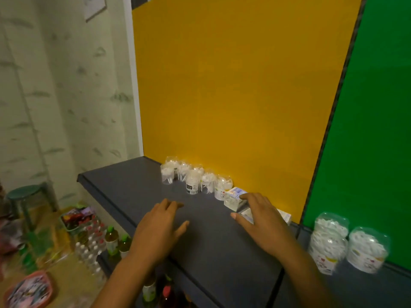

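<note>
Your right hand (263,223) is at 4 o'clock in frame, palm down, fingers spread and straight. The index tip touches the white-and-blue box (234,195) at the hand's 11 o'clock; nothing is pinched. The box sits on the grey shelf (211,241), close to the yellow panel (233,85). The second box (285,215) is at the hand's 2 o'clock, mostly hidden under your fingers; can't tell if they touch it.

Your left hand (159,225) is at 7 o'clock, flat over bare shelf, fingers close together, thumb out toward 3 o'clock, holding nothing. Can't tell if it rests on the surface.

The row of clear tubs (193,180) runs from the first box toward 10 o'clock along the panel. Two bigger tubs (329,241) stand at 3 o'clock of the right hand, against the green panel (367,130). Bottles (112,240) sit below the shelf edge, at 9 o'clock of the left hand.
</note>
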`<action>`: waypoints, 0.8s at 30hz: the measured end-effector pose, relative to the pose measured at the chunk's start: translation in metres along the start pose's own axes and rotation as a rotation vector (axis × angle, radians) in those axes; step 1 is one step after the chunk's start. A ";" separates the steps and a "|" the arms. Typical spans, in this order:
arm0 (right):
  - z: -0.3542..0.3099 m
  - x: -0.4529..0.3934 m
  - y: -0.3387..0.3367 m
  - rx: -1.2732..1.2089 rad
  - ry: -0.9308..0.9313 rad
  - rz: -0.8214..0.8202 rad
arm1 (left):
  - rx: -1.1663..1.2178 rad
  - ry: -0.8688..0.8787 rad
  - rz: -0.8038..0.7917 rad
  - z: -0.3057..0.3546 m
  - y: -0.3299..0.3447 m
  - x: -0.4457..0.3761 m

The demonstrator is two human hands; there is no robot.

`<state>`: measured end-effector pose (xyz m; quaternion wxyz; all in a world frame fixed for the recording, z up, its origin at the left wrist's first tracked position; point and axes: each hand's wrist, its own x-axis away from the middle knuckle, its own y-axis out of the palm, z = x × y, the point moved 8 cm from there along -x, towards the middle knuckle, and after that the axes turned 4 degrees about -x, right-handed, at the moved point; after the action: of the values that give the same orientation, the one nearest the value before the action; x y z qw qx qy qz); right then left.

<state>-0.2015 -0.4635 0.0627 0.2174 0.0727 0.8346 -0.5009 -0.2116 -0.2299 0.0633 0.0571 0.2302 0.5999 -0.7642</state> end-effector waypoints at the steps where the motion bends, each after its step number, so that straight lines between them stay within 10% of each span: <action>1: 0.007 -0.005 0.001 -0.009 0.021 0.013 | 0.016 0.007 -0.007 -0.002 0.007 -0.006; 24: 0.120 -0.002 0.013 0.040 0.448 0.208 | 0.429 0.649 -0.322 0.120 0.163 -0.125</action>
<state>-0.1601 -0.5607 0.0048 0.0756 0.2717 0.8399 -0.4636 -0.0754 -0.4117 -0.0079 -0.3041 0.3691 0.4422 -0.7588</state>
